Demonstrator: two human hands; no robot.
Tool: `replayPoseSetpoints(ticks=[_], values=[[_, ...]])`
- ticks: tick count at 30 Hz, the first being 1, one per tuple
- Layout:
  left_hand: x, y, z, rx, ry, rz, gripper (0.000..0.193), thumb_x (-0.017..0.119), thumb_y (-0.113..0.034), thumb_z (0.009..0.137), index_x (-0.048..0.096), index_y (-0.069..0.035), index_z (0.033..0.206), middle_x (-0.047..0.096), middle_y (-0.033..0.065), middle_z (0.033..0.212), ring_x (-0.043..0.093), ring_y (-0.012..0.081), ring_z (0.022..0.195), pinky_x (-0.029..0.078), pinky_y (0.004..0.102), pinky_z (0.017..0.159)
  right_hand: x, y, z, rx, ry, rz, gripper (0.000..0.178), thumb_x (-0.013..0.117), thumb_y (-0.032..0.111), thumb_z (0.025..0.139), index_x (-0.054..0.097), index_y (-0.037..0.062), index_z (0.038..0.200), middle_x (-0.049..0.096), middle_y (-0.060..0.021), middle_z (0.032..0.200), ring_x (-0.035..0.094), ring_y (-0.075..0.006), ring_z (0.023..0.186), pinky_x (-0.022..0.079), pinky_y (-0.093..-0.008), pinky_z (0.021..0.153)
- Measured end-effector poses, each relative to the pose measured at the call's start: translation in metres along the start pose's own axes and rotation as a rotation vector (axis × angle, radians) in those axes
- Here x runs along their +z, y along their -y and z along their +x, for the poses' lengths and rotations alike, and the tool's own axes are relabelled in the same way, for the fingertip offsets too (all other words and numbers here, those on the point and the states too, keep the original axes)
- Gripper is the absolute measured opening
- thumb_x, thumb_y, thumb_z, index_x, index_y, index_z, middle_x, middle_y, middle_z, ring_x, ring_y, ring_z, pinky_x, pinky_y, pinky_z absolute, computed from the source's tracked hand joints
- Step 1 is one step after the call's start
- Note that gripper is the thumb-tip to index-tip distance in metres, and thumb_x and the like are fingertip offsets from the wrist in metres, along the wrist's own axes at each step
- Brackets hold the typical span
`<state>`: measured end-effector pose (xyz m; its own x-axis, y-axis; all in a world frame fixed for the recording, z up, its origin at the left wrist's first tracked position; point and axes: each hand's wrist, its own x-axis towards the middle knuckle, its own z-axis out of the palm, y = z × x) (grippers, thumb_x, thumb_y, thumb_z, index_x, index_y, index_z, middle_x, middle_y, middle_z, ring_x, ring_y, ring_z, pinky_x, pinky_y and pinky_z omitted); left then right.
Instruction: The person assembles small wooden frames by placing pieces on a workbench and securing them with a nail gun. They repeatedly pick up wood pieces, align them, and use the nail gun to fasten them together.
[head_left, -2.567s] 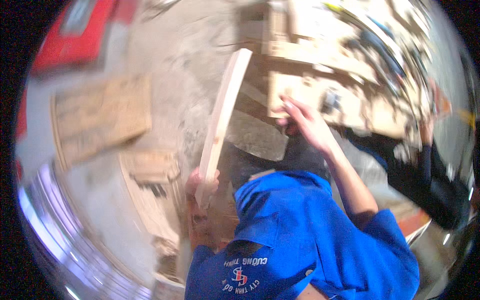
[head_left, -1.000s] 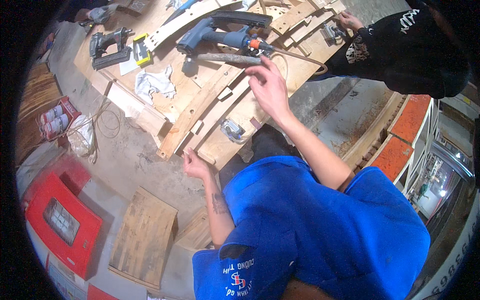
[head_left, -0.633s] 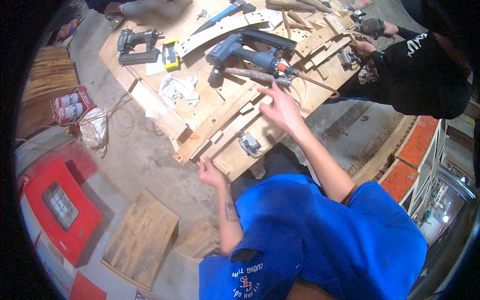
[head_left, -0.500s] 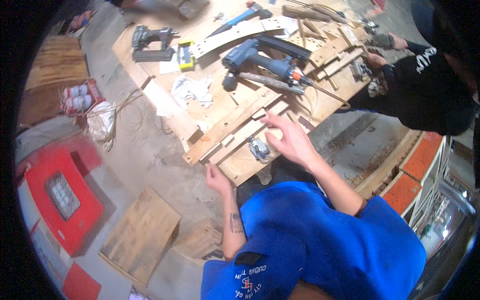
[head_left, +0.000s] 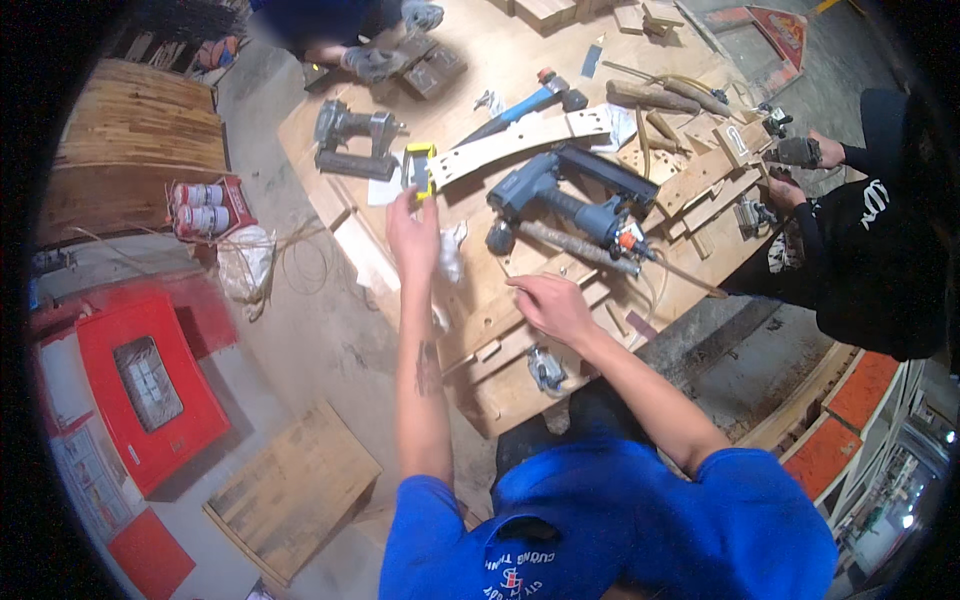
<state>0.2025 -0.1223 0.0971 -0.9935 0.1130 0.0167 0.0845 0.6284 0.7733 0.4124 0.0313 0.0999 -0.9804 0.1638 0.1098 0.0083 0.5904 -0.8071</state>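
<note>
My left hand [head_left: 412, 235] reaches forward over the table. Its fingertips meet the lower edge of a yellow-framed, dark-centred box [head_left: 420, 172], fingers apart and not wrapped round it. White crumpled cloth [head_left: 453, 252] lies just right of my wrist. My right hand [head_left: 556, 308] hovers over a jig of wooden strips [head_left: 515, 343], its fingers loosely bent and nothing visible in them. A small metal clamp [head_left: 546, 369] is fixed at the table's near edge, below that hand. Beyond it lies a large blue-grey nail gun [head_left: 565, 203] with an orange hose fitting.
On the plywood table [head_left: 300, 135] rest a smaller nail gun [head_left: 355, 138], a curved drilled wood strip [head_left: 520, 145], a blue-handled tool [head_left: 520, 108] and wooden sticks [head_left: 655, 97]. One co-worker's gloved hand [head_left: 372, 64] holds dark blocks; another person [head_left: 850, 230] works at right.
My left hand has moved from the table's near corner up to the yellow-framed box. My right hand has shifted from beside the clamp to above the wooden strips. The view has shifted.
</note>
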Motion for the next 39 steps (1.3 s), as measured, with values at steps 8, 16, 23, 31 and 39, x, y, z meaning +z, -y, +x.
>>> replayPoseSetpoints(ticks=[8, 16, 23, 31, 39], values=[[0.133, -0.031, 0.187, -0.246, -0.042, 0.144, 0.109, 0.081, -0.057, 0.079, 0.034, 0.003, 0.157, 0.046, 0.0376, 0.150, 0.045, 0.0461, 0.143, 0.037, 0.0492, 0.119, 0.035, -0.046, 0.034, 0.053, 0.121, -0.010, 0.018, 0.068, 0.015, 0.087, 0.074, 0.0056, 0.102, 0.071, -0.0159, 0.071, 0.072, -0.0319, 0.065, 0.059, -0.0458, 0.064], [0.243, 0.000, 0.302, -0.432, -0.127, 0.139, 0.120, 0.074, -0.078, 0.074, 0.036, -0.006, 0.162, 0.044, 0.0224, 0.162, 0.042, 0.0382, 0.150, 0.032, 0.0488, 0.123, 0.026, -0.060, 0.039, 0.004, 0.267, 0.053, 0.033, 0.077, 0.035, 0.086, 0.073, 0.0116, 0.108, 0.069, -0.0127, 0.075, 0.070, -0.0359, 0.077, 0.055, -0.0478, 0.071], [0.261, -0.017, 0.298, -0.388, -0.241, 0.501, 0.128, 0.078, -0.072, 0.071, 0.020, -0.008, 0.165, 0.051, 0.0288, 0.152, 0.051, 0.0448, 0.139, 0.040, 0.0524, 0.116, 0.020, -0.060, 0.035, 0.045, 0.328, 0.166, 0.047, 0.080, 0.042, 0.083, 0.073, 0.0133, 0.120, 0.071, -0.0114, 0.076, 0.069, -0.0356, 0.074, 0.055, -0.0468, 0.075], [0.115, -0.095, 0.123, 0.142, -0.025, 0.356, 0.138, 0.092, -0.046, 0.062, 0.009, -0.018, 0.168, 0.045, 0.0337, 0.146, 0.044, 0.0490, 0.136, 0.034, 0.0583, 0.116, 0.019, -0.052, 0.035, 0.009, 0.388, 0.017, 0.041, 0.074, 0.041, 0.081, 0.073, 0.0101, 0.110, 0.071, -0.0170, 0.083, 0.070, -0.0356, 0.081, 0.056, -0.0462, 0.075], [-0.044, -0.062, -0.106, 0.461, 0.287, 0.343, 0.130, 0.094, -0.033, 0.054, 0.027, -0.015, 0.164, 0.042, 0.0281, 0.149, 0.041, 0.0480, 0.137, 0.034, 0.0582, 0.116, 0.003, -0.050, -0.020, -0.236, -0.106, 0.170, 0.010, 0.070, 0.010, 0.080, 0.077, 0.0075, 0.087, 0.070, -0.0126, 0.077, 0.067, -0.0289, 0.070, 0.053, -0.0404, 0.065]])
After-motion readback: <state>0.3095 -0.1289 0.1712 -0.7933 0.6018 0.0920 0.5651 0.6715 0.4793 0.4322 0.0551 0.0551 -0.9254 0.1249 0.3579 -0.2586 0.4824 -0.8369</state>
